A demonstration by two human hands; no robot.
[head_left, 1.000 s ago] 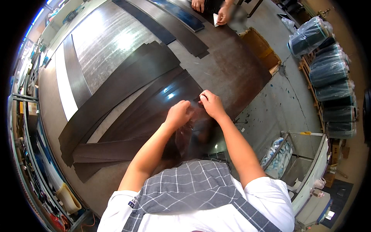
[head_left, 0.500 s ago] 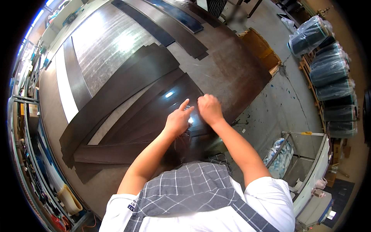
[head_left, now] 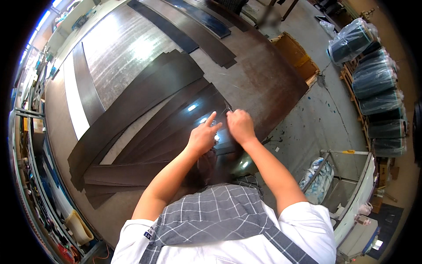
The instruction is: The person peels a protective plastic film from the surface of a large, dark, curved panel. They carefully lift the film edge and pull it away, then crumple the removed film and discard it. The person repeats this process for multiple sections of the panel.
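A glossy dark brown sheet [head_left: 200,108], flexible and leather-like, lies on top of a fan of overlapping dark strips [head_left: 145,132] in front of me. On it rests my left hand [head_left: 204,137], open, its index finger stretched out toward the sheet's far right edge. My right hand [head_left: 241,127] is closed at that edge, just right of my left fingertips. From its far side pokes the dark tip of a small slim tool [head_left: 228,107]; its kind is hidden by the fingers. A wide curved dark strip [head_left: 136,103] lies just beyond the fan.
More dark strips [head_left: 211,46] and a white strip [head_left: 74,101] lie farther along the brown table [head_left: 281,83]. An open cardboard box [head_left: 303,57] stands beyond its right edge. Plastic-wrapped rolls [head_left: 378,79] sit on a pallet at right. A metal-framed cart [head_left: 351,176] is near my right elbow.
My right hand has shifted slightly nearer to me and to the right along the sheet's edge, and the tool's tip now shows. My left hand has barely moved.
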